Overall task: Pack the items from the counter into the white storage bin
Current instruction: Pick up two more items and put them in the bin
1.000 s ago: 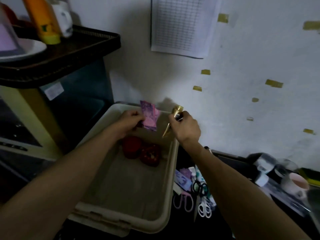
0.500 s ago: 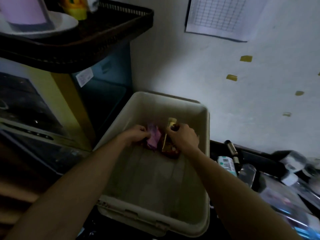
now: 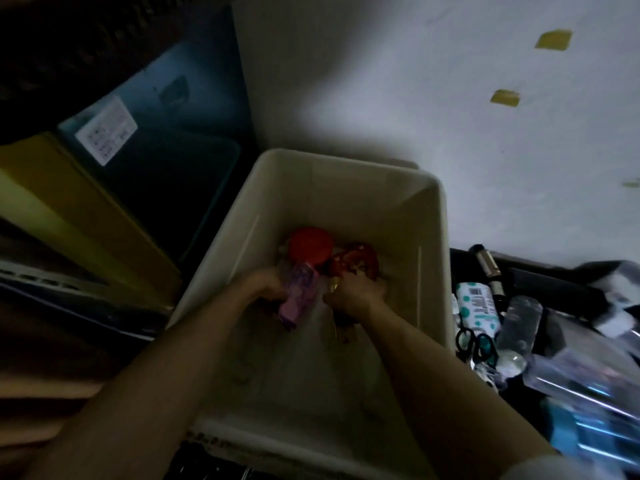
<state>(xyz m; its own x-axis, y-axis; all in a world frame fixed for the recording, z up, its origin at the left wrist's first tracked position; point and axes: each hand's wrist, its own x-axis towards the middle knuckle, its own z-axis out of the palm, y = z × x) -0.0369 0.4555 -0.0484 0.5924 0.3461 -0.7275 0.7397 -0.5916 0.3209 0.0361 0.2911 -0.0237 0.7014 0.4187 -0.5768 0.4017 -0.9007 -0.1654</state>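
The white storage bin (image 3: 346, 174) stands against the wall with both my hands down inside it. My left hand (image 3: 265, 284) grips a pink packet (image 3: 298, 297) that lies near the bin's floor. My right hand (image 3: 356, 292) is closed on a thin gold item (image 3: 334, 289), most of it hidden under my fingers. Two red items (image 3: 310, 245) (image 3: 356, 261) lie at the far end of the bin, just beyond my hands.
On the dark counter to the right lie a dotted white-and-teal pack (image 3: 476, 304), black-and-teal scissors (image 3: 474, 344), a dark tube (image 3: 488, 268), a clear bottle (image 3: 519, 320) and blurred clear packaging (image 3: 595, 393). A dark blue container (image 3: 156, 140) and a yellow box edge (image 3: 69, 216) stand left of the bin.
Both hands have gone from above the bin's far rim down onto its floor with the pink packet and the gold item. The view has tilted downward and closer.
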